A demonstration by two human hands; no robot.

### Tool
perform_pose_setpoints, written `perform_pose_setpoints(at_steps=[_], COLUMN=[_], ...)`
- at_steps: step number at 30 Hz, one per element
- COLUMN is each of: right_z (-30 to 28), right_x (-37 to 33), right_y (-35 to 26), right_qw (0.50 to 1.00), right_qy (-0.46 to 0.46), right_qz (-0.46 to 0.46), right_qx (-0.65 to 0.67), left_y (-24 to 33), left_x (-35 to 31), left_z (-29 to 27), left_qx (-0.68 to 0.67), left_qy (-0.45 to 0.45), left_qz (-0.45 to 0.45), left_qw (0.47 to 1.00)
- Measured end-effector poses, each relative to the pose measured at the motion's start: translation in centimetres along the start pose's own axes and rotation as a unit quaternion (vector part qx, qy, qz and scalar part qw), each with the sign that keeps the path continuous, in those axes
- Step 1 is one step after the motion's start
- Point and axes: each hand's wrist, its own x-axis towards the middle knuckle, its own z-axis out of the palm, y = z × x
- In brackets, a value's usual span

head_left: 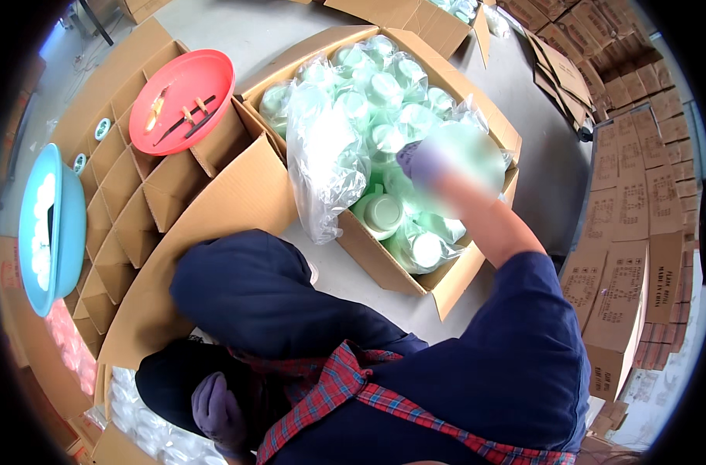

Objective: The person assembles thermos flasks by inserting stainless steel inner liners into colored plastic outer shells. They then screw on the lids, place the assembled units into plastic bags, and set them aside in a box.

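My right hand [424,164], in a purple glove, reaches into an open cardboard box [392,267] of pale green plastic containers. Its fingers are partly hidden and blurred, so I cannot see whether they grip one. A bare green container [382,215] with a round pale end shows at the near side of the box. Others are wrapped in clear plastic bags [322,155], one hanging over the box's left edge. Low on the left, my left hand [215,409], also gloved in purple, is curled beside my dark-clothed leg; its palm side is hidden.
At left stands a carton with cardboard dividers [128,221]. A red basin [213,77] holding thin tools and a blue basin [72,232] with white pieces rest on it. Clear-wrapped items [155,422] lie lower left. Stacked cartons [620,186] line the right, near flattened cardboard [558,70].
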Motion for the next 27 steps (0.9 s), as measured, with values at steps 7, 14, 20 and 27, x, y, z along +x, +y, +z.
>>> perform_pose_setpoints(at_steps=[7, 14, 20, 27], right_z=[5.3, 10.6, 3.9, 6.9], right_x=[6.8, 15.1, 8.8, 9.4], right_y=[-5.6, 14.0, 7.0, 2.5], right_qw=[0.904, 0.846, 0.970, 0.930], right_qy=[-0.135, -0.401, -0.123, -0.143], right_qz=[-0.077, -0.351, -0.200, 0.166], right_qx=[-0.398, -0.002, -0.068, -0.294], left_y=[-2.0, -5.5, -4.6, -3.9], left_x=[0.0, 0.6, 0.8, 2.8], left_z=[-1.4, -0.3, -0.8, -0.8], left_qx=[0.007, -0.011, 0.004, -0.018], left_qy=[0.010, -0.016, -0.025, -0.035], left_qz=[-0.040, -0.031, -0.066, -0.056], left_qw=[0.999, 0.999, 0.997, 0.998])
